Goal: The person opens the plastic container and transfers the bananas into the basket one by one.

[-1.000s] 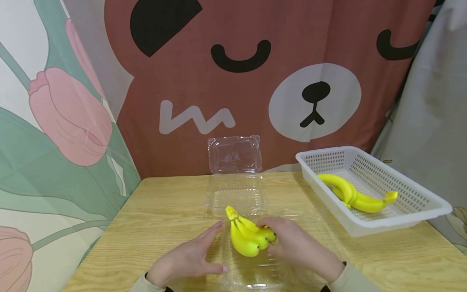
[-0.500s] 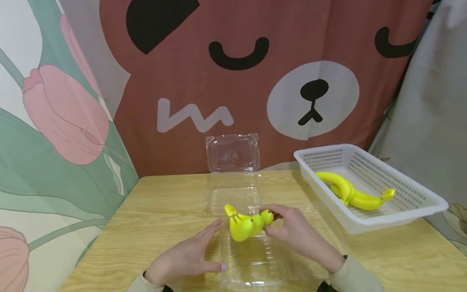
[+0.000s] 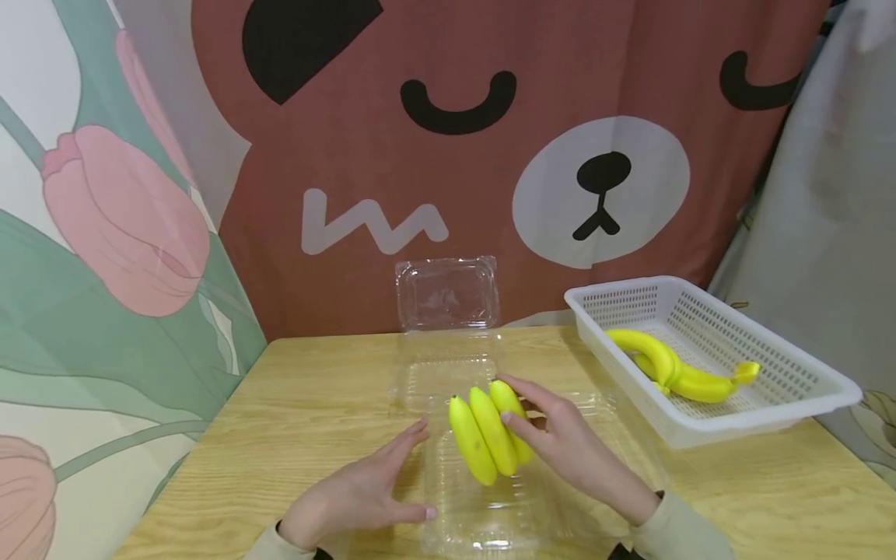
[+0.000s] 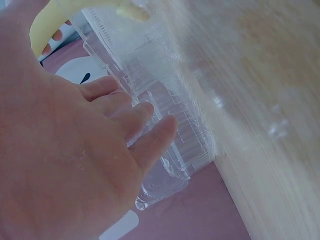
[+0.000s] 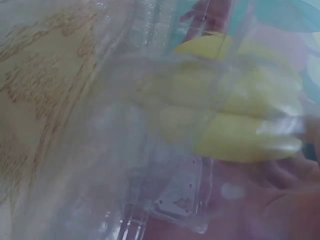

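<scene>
Held in the right hand (image 3: 567, 451), fingers curled round a bunch of toy bananas (image 3: 488, 435) just above the open clear clamshell box (image 3: 490, 505); probably light, stiff, smooth and slippery, best gripped across the middle. Braced by the left hand (image 3: 360, 494), fingers straight against the thin, flimsy box wall; likely to buckle under hard pressure.

Banana bunch (image 3: 488, 432) in near clamshell (image 3: 483, 498); basket (image 3: 784, 420) right; second clamshell (image 3: 448, 295) behind.

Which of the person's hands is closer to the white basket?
The right hand. It holds the banana bunch just left of the white basket; the left hand rests farther away, beside the clear container.
</scene>
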`<state>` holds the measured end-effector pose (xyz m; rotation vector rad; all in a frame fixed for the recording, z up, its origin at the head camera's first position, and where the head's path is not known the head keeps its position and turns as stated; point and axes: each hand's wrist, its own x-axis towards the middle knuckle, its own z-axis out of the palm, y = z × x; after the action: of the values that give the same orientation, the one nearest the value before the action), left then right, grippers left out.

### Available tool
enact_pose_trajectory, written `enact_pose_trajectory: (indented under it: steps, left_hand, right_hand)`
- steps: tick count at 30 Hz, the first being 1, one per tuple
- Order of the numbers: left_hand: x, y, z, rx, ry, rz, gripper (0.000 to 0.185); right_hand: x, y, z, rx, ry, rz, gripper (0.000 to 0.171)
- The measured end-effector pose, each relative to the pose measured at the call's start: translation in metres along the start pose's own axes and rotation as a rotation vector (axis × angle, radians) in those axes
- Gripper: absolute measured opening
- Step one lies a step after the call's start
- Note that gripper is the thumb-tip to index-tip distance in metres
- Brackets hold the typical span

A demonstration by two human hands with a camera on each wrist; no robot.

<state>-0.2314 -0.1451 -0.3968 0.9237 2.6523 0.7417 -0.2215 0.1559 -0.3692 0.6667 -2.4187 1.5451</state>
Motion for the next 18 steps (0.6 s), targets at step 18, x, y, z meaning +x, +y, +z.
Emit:
enact_pose_trajectory:
  steps: [18]
  left_hand:
    - [-0.001,0.002,0.000,0.025,0.015,-0.002,0.105]
  right_hand:
    - [0.002,-0.014,0.009,-0.173,0.083,-0.099,0.034]
